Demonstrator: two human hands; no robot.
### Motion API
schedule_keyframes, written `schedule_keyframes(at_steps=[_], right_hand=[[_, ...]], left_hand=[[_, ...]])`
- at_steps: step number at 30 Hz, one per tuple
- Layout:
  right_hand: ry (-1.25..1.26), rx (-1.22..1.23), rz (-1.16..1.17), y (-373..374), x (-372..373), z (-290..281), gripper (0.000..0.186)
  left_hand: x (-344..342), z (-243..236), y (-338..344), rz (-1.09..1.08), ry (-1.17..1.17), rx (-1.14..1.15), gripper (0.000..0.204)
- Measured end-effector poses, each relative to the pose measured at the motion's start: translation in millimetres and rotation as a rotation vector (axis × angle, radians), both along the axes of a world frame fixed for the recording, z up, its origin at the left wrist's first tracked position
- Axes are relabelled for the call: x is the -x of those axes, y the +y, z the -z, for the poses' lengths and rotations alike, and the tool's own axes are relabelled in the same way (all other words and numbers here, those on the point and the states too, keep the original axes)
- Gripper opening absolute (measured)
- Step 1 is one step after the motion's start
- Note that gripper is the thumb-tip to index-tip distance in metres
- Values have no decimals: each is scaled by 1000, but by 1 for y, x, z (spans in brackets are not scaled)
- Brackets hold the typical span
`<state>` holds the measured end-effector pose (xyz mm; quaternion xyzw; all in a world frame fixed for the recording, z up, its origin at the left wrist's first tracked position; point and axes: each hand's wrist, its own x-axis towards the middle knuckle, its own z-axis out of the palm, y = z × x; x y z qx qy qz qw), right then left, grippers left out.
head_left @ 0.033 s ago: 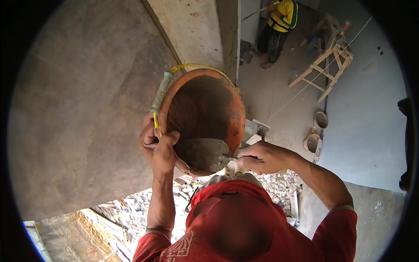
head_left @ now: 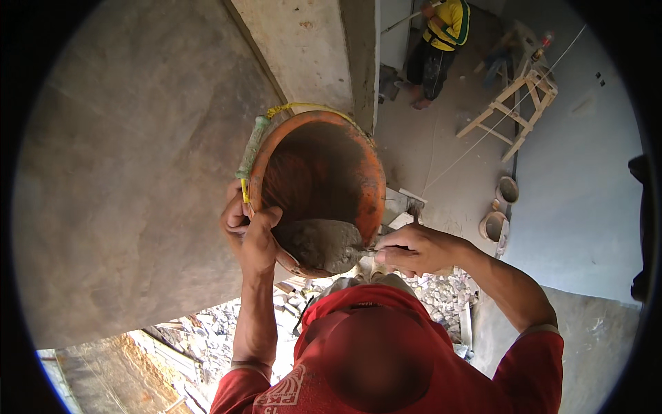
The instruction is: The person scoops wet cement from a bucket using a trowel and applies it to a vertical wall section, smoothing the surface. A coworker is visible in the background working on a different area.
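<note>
My left hand (head_left: 249, 234) grips the rim of an orange bucket (head_left: 376, 190), its thumb over the edge and its fingers outside. The bucket is tilted, its mouth facing up towards me, and grey smears coat its wall. A yellow cord handle with a pale green grip (head_left: 253, 147) lies along its left side. In my right hand (head_left: 417, 250) is a trowel (head_left: 324, 243), fingers closed round its handle. The trowel's blade lies inside the bucket's near rim and carries wet grey mortar. The bucket's bottom is in shadow.
A grey plastered wall (head_left: 138, 172) stands at left, beside a concrete column (head_left: 307, 52). Rubble (head_left: 445, 297) covers the ground below. A person in a yellow shirt (head_left: 452, 24) stands at the far right, near a wooden trestle (head_left: 517, 114), a taut string and two round containers (head_left: 507, 190).
The bucket has shifted very slightly to the left. The trowel's blade has turned a little, showing more mortar on its face. Both hands keep their hold.
</note>
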<state>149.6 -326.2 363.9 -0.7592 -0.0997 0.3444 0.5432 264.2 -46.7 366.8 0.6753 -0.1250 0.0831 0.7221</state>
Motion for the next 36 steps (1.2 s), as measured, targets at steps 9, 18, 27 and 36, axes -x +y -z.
schedule_keyframes(at_steps=[9, 18, 27, 36], right_hand=[[215, -332, 197, -6, 47, -26, 42], [-78, -1120, 667, 14, 34, -89, 61], [-1088, -1208, 1121, 26, -28, -207, 68], [-1797, -562, 1686, 25, -150, -257, 73]], left_hand=[[2, 23, 39, -137, 241, 288, 24], [-9, 43, 57, -192, 238, 255, 18], [9, 39, 67, -217, 244, 115, 24], [12, 92, 102, -269, 399, 95, 35]])
